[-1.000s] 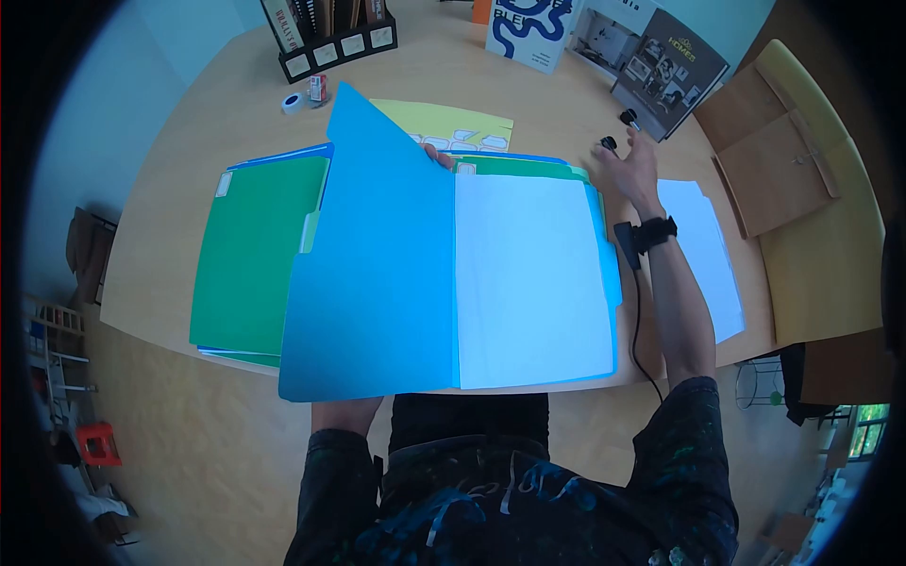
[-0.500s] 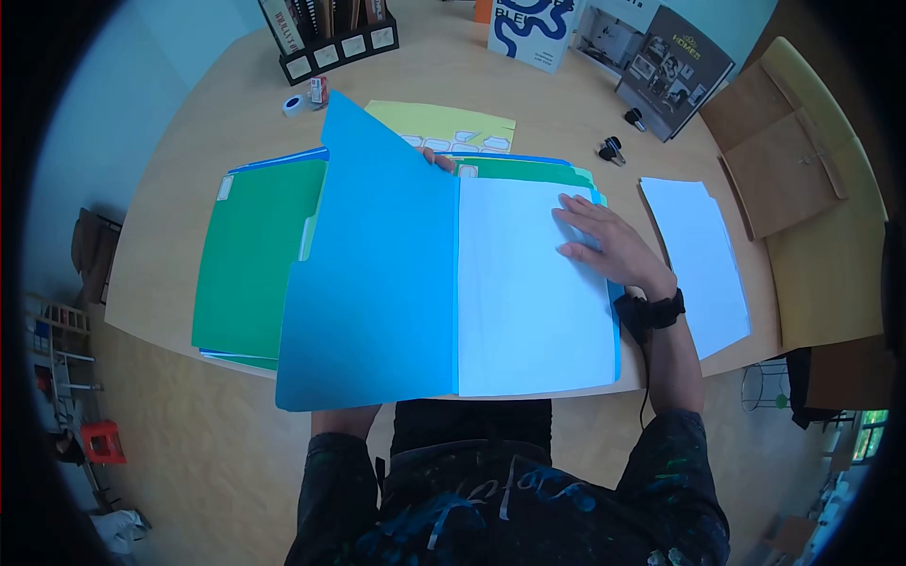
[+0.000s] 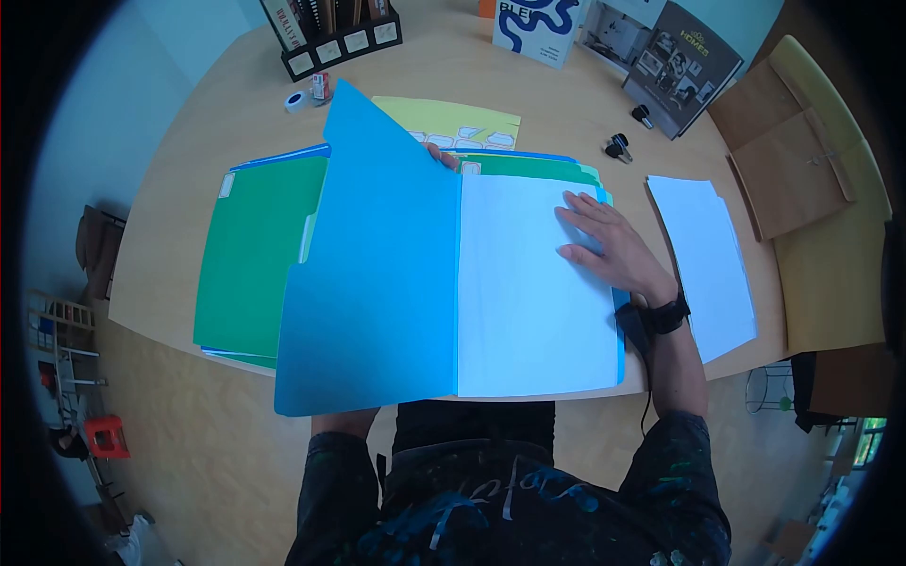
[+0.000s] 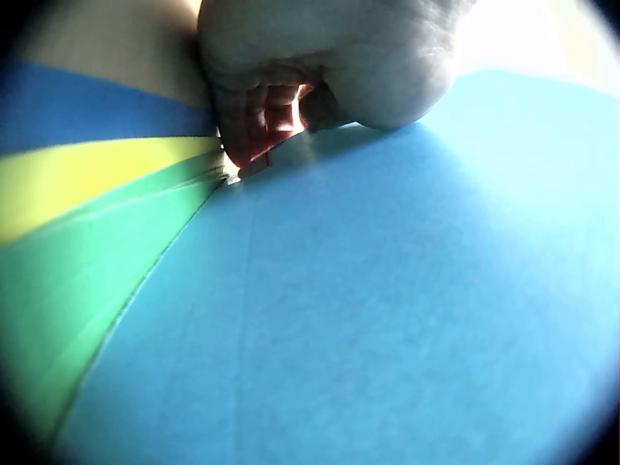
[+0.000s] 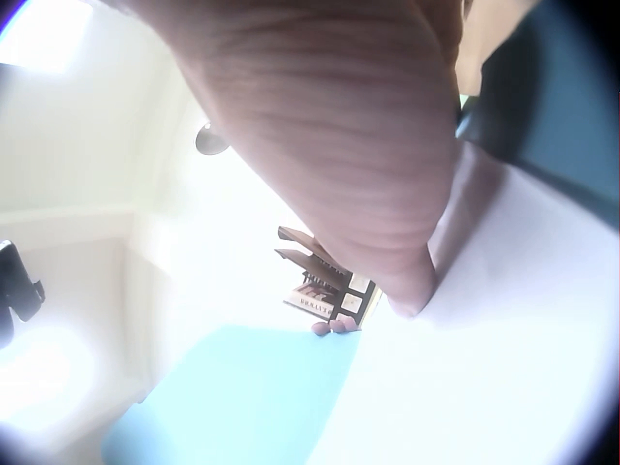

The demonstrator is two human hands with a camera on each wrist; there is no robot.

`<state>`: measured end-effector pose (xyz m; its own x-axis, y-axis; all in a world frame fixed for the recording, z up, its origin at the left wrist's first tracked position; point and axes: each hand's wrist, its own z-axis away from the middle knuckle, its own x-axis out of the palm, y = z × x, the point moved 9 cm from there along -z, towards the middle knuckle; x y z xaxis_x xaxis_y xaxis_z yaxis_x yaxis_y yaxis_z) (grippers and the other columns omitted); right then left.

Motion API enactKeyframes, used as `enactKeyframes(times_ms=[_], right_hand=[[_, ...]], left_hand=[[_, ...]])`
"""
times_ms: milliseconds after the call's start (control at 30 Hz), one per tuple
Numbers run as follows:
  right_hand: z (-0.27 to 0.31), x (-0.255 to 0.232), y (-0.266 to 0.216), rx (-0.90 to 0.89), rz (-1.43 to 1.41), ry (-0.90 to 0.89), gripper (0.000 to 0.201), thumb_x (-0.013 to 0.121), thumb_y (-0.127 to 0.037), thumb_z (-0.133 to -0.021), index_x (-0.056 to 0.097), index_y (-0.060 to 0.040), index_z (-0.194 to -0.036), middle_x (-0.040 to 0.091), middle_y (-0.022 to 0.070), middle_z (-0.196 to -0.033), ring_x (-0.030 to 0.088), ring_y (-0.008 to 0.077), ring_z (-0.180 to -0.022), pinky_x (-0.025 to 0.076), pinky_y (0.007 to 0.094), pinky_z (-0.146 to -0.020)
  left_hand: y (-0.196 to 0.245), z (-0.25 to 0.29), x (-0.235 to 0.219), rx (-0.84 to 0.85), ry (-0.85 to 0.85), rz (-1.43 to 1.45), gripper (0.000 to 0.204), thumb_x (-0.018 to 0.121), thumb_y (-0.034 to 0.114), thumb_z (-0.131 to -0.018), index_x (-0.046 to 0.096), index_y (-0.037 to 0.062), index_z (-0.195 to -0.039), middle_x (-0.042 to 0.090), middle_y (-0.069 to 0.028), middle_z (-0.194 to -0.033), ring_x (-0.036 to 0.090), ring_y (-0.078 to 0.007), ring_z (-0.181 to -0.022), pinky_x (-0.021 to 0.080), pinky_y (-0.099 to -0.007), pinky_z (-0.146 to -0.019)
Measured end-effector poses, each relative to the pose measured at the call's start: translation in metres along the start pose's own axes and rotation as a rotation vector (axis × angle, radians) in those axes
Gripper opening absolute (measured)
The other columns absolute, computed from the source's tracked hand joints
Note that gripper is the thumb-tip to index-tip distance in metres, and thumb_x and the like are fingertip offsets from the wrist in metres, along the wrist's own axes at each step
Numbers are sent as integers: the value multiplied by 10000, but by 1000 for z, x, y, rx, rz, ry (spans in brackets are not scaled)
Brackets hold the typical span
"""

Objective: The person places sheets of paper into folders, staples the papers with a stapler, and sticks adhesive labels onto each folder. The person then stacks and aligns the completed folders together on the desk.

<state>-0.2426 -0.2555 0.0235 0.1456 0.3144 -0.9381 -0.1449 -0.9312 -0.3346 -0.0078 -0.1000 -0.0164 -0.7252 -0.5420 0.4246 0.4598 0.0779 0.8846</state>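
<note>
A blue folder [image 3: 377, 274] stands part open in the head view, its left cover raised and white paper [image 3: 528, 311] lying on its right side. My left hand [image 3: 442, 157] is mostly hidden behind the raised cover; only fingertips show at the top near the fold. In the left wrist view that hand [image 4: 320, 68] has its fingers curled at the edge of the blue folder [image 4: 368, 281], gripping it. Spread over the upper right of the paper, my right hand [image 3: 613, 247] rests with fingers extended. Its thumb side touches the paper [image 5: 484, 358] in the right wrist view.
Green folders [image 3: 255, 255] lie at left, more under the blue one. White sheets [image 3: 706, 264] lie at right, beside a brown envelope [image 3: 788, 179]. Behind are a yellow-green sheet [image 3: 453, 118], small black items [image 3: 618, 148], tape [image 3: 296, 101], books [image 3: 681, 71] and an organizer [image 3: 342, 47].
My right hand has come from beside the small black items, down and left onto the white paper, where it has stayed since half a second ago. The left hand keeps its place at the folder.
</note>
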Motion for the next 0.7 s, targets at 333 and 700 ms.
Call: enactKeyframes(times_ms=[333, 700], right_hand=[[0, -1, -4, 2, 2, 10, 582, 642, -446, -961, 570, -108, -1429, 414, 165, -1580, 339, 371, -1481, 256, 468, -1223], [24, 14, 24, 367, -954, 55, 670, 667, -390, -959, 450, -3, -1460, 560, 195, -1376, 544, 255, -1240, 493, 440, -987]], left_hand=[[-4, -14, 22, 167, 28, -215, 319, 603, 258, -1025, 614, 23, -1241, 657, -106, -1135, 632, -193, -1064, 571, -330, -841], [13, -7, 44, 436, -33, -483, 449, 722, 219, -949, 597, 53, -1347, 685, -78, -1104, 633, -122, -923, 526, -264, -779]])
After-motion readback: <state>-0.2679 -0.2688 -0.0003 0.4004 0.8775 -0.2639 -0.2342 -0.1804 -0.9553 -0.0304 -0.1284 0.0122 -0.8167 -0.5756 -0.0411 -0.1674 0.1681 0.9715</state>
